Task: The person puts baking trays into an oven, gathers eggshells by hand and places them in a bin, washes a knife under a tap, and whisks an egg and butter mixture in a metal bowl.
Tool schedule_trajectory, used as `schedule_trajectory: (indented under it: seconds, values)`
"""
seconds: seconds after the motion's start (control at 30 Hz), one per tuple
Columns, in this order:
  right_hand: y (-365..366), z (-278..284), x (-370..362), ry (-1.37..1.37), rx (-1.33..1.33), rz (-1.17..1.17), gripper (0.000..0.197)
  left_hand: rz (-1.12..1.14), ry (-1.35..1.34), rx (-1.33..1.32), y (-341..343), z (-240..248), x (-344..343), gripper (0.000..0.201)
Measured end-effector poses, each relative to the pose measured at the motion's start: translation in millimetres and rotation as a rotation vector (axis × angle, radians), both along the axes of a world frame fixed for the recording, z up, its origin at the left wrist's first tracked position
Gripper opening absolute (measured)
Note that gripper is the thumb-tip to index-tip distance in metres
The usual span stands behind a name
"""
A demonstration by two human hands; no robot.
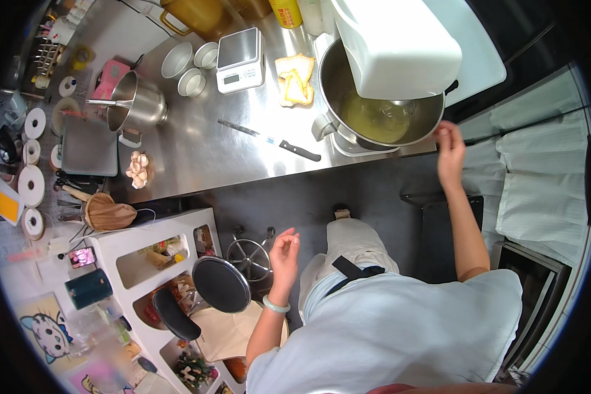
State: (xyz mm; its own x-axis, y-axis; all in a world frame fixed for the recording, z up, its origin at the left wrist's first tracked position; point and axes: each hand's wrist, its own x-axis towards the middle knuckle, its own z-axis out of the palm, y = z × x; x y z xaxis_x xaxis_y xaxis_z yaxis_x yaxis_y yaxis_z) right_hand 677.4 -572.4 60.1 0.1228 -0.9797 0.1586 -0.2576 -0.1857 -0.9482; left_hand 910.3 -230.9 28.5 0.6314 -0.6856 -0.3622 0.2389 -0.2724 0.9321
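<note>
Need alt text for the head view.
A person's right hand is beside the steel bowl of a white stand mixer, with pale yellow liquid inside; the empty left hand is away from the steel counter. On the counter lie a black-handled knife, bread slices and a digital kitchen scale.

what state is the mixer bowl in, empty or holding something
Holding something: a yellowish liquid-like layer shows inside the bowl, below the white mixer head; depth unclear.

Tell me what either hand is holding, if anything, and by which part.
Nothing appears held. The left hand is empty in midair; the right hand is beside the mixing bowl, but whether it touches can't be told.
</note>
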Motion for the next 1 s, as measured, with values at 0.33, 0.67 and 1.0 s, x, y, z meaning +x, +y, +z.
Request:
schedule_trajectory:
  seconds: [0.33,0.67,1.0]
  values:
    - [-160.8,47.7,70.5,-0.498,0.659,0.079,0.051,-0.061,-0.039,-0.018,-26.5,14.2,-11.1,0.007]
    - [-212.7,-17.4,46.4,-0.517,0.773,0.168,0.049,0.2,-0.131,0.019,25.2,4.4,-12.6,0.008]
    - [-228.5,-45.3,28.9,-0.511,0.779,0.168,0.048,0.178,-0.173,0.036,15.2,12.2,-11.4,0.01]
